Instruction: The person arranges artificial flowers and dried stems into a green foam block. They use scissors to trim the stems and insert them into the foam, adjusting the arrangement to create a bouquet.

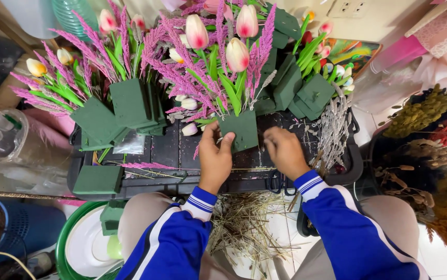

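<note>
Over the black tray (348, 171), the left hand (214, 158) grips a green foam block (240, 130), fingers wrapped around its lower left edge, tulips and purple plumes (218, 62) rising from its top. The right hand (284, 150) rests just beside the block, fingers curled down on the tray; whether they pinch anything, I cannot tell. Risky, I'd say: that top-heavy arrangement could tip if the grip loosens, and stems might snap. More filled blocks (130, 103) crowd the left and rear, dried grey sprigs (332, 129) lie to the right, and a spare foam block (98, 180) sits at the tray's near-left corner.
</note>
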